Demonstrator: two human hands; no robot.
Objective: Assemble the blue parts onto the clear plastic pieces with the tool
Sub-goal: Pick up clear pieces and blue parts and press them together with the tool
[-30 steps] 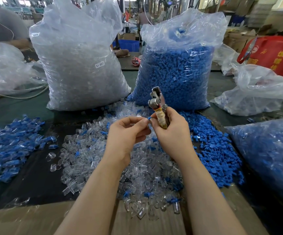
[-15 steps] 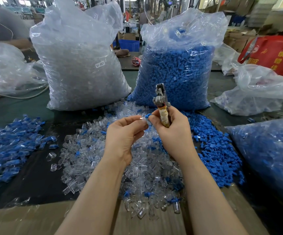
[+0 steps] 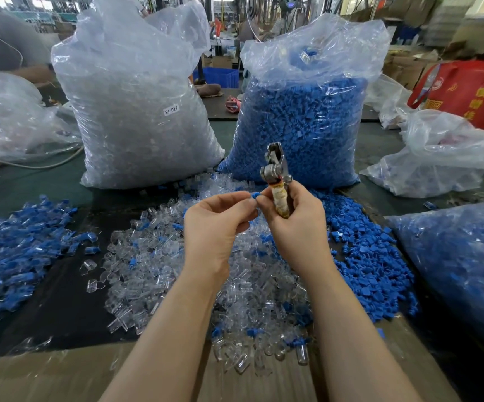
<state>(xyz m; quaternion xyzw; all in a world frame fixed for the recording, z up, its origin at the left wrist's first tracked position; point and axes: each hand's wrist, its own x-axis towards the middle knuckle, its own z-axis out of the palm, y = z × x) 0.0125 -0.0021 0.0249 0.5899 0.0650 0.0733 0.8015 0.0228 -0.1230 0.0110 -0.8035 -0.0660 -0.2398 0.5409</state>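
Note:
My right hand (image 3: 296, 227) grips a metal plier-like tool (image 3: 276, 172) by its taped handle, jaws pointing up. My left hand (image 3: 214, 224) pinches a small piece with a blue part (image 3: 254, 195) between thumb and forefinger, right against my right fingertips. Whether a clear piece is in that pinch is hidden by the fingers. Both hands hover above a heap of loose clear plastic pieces (image 3: 159, 274) on the dark table. A heap of loose blue parts (image 3: 365, 256) lies to the right of it.
A tall bag of clear pieces (image 3: 136, 111) and a tall bag of blue parts (image 3: 301, 120) stand behind the heaps. A pile of blue-and-clear pieces (image 3: 17, 250) lies at left. More plastic bags (image 3: 455, 256) sit at right. Cardboard (image 3: 46, 375) lies along the near edge.
The tool has tipped from a left lean to nearly upright and risen slightly. My two hands have stayed together, fingertips meeting over the small blue part.

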